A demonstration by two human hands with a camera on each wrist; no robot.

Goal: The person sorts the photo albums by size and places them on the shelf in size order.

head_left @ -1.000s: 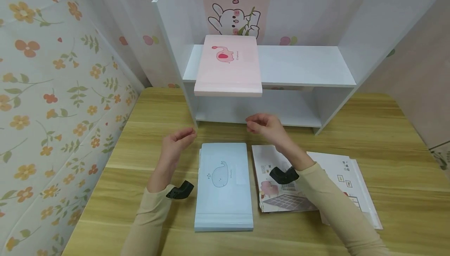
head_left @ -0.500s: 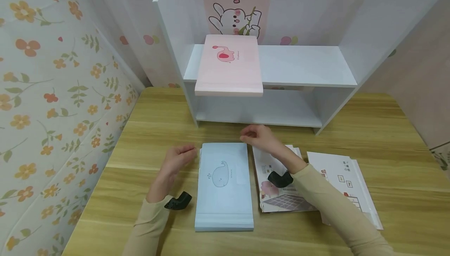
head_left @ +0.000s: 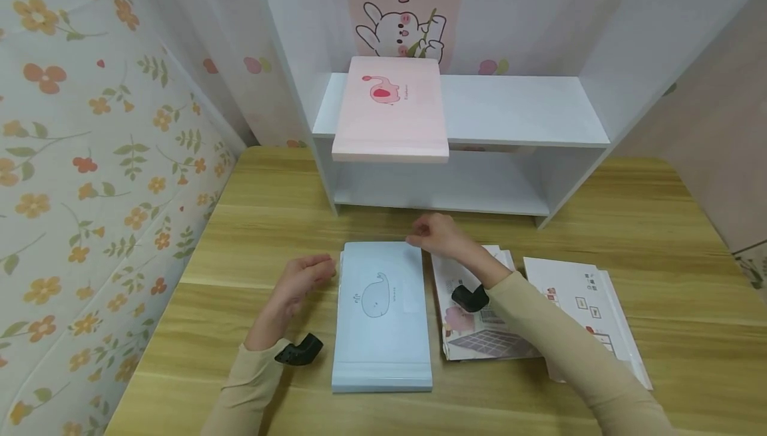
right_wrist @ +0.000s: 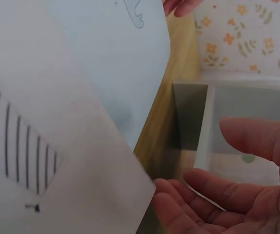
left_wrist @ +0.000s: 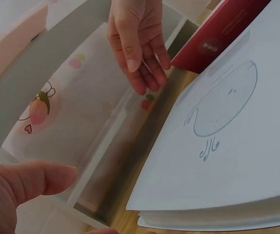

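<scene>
A light blue book (head_left: 379, 343) with a whale drawing lies flat on the wooden table. Beside its upper left edge is my left hand (head_left: 299, 279), fingers extended and holding nothing. My right hand (head_left: 440, 236) hovers around the book's upper right corner with fingers loosely bent. In the right wrist view, that right hand (right_wrist: 237, 190) has nothing between thumb and fingers; whether a fingertip touches any book is unclear. A pink book (head_left: 392, 123) with an elephant drawing lies on the upper shelf, its front end jutting past the edge.
A white bookshelf (head_left: 521, 113) with tall side panels stands at the back of the table. Right of the blue book lie a stack of books (head_left: 485, 343), partly under the right arm, and more white books (head_left: 575, 289). A flowered curtain (head_left: 108, 196) hangs at left.
Both hands have come down from in front of the shelf towards the blue book's upper end, the right also moving slightly left. The books and shelf have stayed in place.
</scene>
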